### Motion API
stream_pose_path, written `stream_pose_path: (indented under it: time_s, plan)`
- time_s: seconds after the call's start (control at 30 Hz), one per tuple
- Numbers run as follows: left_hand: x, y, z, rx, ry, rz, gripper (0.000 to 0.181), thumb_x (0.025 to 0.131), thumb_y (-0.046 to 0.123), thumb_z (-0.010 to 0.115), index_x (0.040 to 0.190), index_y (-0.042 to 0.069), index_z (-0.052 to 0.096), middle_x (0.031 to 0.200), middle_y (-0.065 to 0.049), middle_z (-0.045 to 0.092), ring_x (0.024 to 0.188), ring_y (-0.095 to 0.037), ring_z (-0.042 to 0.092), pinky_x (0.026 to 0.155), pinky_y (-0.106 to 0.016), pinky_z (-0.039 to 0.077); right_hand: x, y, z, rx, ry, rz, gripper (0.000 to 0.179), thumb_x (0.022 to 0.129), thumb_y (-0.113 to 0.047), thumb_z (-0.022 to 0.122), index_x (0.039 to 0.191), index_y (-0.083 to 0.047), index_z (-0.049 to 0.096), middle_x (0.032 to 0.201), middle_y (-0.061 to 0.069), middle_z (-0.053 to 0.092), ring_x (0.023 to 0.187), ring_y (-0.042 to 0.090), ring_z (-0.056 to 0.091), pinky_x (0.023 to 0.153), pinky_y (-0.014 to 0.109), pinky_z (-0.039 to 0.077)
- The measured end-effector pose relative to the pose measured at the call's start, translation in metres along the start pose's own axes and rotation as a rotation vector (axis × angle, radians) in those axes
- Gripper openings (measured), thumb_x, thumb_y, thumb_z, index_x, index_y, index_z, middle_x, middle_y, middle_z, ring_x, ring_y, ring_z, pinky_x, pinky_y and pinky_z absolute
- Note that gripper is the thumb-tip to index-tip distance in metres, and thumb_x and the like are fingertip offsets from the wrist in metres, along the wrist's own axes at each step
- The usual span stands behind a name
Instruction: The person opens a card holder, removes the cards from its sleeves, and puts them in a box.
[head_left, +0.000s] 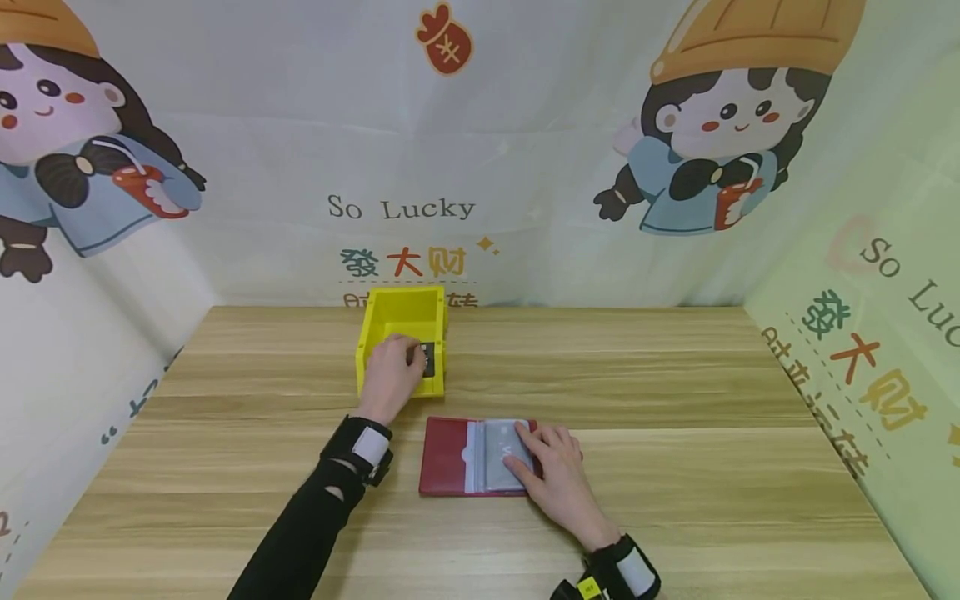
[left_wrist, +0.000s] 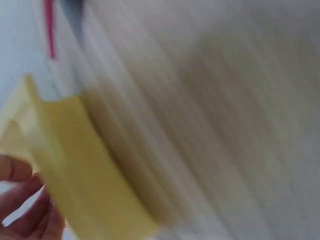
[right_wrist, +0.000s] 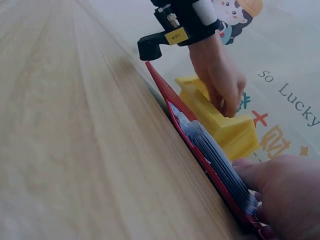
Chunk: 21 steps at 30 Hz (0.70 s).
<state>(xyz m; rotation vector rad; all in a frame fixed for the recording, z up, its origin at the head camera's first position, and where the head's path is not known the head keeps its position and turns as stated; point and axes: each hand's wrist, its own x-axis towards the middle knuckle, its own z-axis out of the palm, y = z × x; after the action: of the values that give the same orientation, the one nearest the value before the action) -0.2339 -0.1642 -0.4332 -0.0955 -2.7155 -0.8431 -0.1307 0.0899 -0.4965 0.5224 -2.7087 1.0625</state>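
Observation:
A red card holder (head_left: 444, 457) lies opened out on the table, with a stack of clear sleeves (head_left: 501, 475) on its right half. My right hand (head_left: 561, 479) rests at its right side, thumb and forefinger spread on the top sleeve. In the right wrist view the sleeves (right_wrist: 220, 160) appear edge-on as a thick stack. My left hand (head_left: 392, 375) reaches down into a yellow bin (head_left: 408, 293) behind the holder. A small dark card (head_left: 429, 360) shows beside the left thumb; whether the fingers pinch it is unclear. Motion blurs the left wrist view.
The wooden table (head_left: 675, 392) extends to both sides and in front. A printed cloth (head_left: 540, 250) hangs behind the bin and along both sides. Both wrists wear black straps with cameras, the left strap (head_left: 358, 446) near the holder's left edge.

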Motion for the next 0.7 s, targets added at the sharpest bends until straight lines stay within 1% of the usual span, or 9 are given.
stream_pose_path:
  time_s: [0.07, 0.1, 0.17, 0.2, 0.27, 0.4, 0.47, 0.57, 0.7]
  plan:
    - [-0.007, 0.009, -0.001, -0.029, 0.077, 0.058, 0.022, 0.097, 0.011, 0.061, 0.108, -0.004, 0.073, 0.104, -0.02, 0.071, 0.093, -0.032, 0.068, 0.081, -0.044, 0.056, 0.0, 0.0, 0.0, 0.006, 0.003, 0.003, 0.05, 0.092, -0.026, 0.072, 0.132, 0.001, 0.063, 0.098, 0.006, 0.059, 0.099, 0.019, 0.046, 0.086, 0.039, 0.031]
    - [-0.012, 0.014, -0.002, -0.048, 0.098, 0.081, 0.021, 0.097, 0.01, 0.062, 0.108, -0.003, 0.073, 0.105, -0.02, 0.071, 0.094, -0.033, 0.068, 0.083, -0.044, 0.056, 0.0, 0.0, 0.0, 0.009, 0.005, 0.004, 0.05, 0.091, -0.026, 0.073, 0.133, 0.001, 0.063, 0.1, 0.006, 0.059, 0.1, 0.02, 0.046, 0.087, 0.039, 0.031]
    - [-0.023, 0.024, -0.003, -0.071, 0.099, 0.12, 0.018, 0.095, 0.009, 0.064, 0.107, -0.002, 0.073, 0.102, -0.017, 0.072, 0.091, -0.03, 0.067, 0.082, -0.042, 0.057, 0.0, 0.0, 0.0, 0.013, 0.01, 0.004, 0.052, 0.091, -0.025, 0.073, 0.134, 0.002, 0.061, 0.104, 0.008, 0.059, 0.102, 0.021, 0.047, 0.088, 0.04, 0.031]
    - [-0.03, 0.028, -0.003, -0.075, 0.078, 0.137, 0.016, 0.094, 0.008, 0.066, 0.106, -0.001, 0.073, 0.1, -0.016, 0.072, 0.088, -0.028, 0.067, 0.08, -0.04, 0.057, 0.0, 0.0, 0.0, 0.015, 0.011, 0.003, 0.053, 0.091, -0.025, 0.073, 0.134, 0.003, 0.061, 0.106, 0.009, 0.059, 0.103, 0.022, 0.047, 0.088, 0.04, 0.032]
    - [-0.044, 0.036, -0.002, -0.083, -0.008, 0.139, 0.014, 0.093, 0.007, 0.068, 0.104, 0.001, 0.073, 0.095, -0.011, 0.072, 0.083, -0.022, 0.063, 0.077, -0.035, 0.056, 0.001, 0.0, 0.0, 0.014, 0.009, 0.003, 0.054, 0.091, -0.024, 0.073, 0.135, 0.003, 0.06, 0.109, 0.01, 0.058, 0.105, 0.023, 0.048, 0.088, 0.04, 0.032]
    - [-0.072, 0.042, 0.0, -0.107, -0.268, 0.101, 0.015, 0.091, 0.01, 0.072, 0.104, 0.005, 0.074, 0.083, -0.002, 0.068, 0.073, -0.013, 0.056, 0.067, -0.024, 0.049, 0.003, 0.0, -0.001, 0.009, -0.006, 0.013, 0.053, 0.091, -0.022, 0.072, 0.136, 0.004, 0.059, 0.111, 0.011, 0.058, 0.105, 0.023, 0.049, 0.087, 0.038, 0.033]
    - [-0.081, 0.041, -0.001, -0.137, -0.372, 0.098, 0.02, 0.089, 0.011, 0.075, 0.107, 0.004, 0.073, 0.081, 0.0, 0.065, 0.071, -0.011, 0.054, 0.064, -0.021, 0.046, 0.006, -0.001, -0.002, 0.001, -0.009, 0.016, 0.053, 0.092, -0.024, 0.071, 0.136, 0.003, 0.059, 0.109, 0.01, 0.058, 0.102, 0.022, 0.049, 0.084, 0.036, 0.033]
    - [-0.09, 0.036, -0.002, -0.199, -0.464, 0.128, 0.031, 0.084, 0.01, 0.08, 0.111, -0.001, 0.07, 0.084, -0.003, 0.063, 0.073, -0.013, 0.053, 0.064, -0.02, 0.044, 0.012, -0.002, -0.003, -0.026, -0.017, 0.006, 0.054, 0.093, -0.029, 0.07, 0.135, 0.002, 0.06, 0.104, 0.009, 0.059, 0.096, 0.02, 0.05, 0.083, 0.035, 0.035]
    - [-0.096, 0.031, -0.001, -0.257, -0.512, 0.14, 0.044, 0.079, 0.011, 0.085, 0.117, -0.002, 0.068, 0.092, -0.005, 0.062, 0.08, -0.014, 0.053, 0.07, -0.02, 0.043, 0.019, -0.004, -0.003, -0.064, -0.038, -0.007, 0.054, 0.093, -0.033, 0.07, 0.134, 0.001, 0.061, 0.099, 0.007, 0.056, 0.09, 0.016, 0.048, 0.081, 0.033, 0.034]
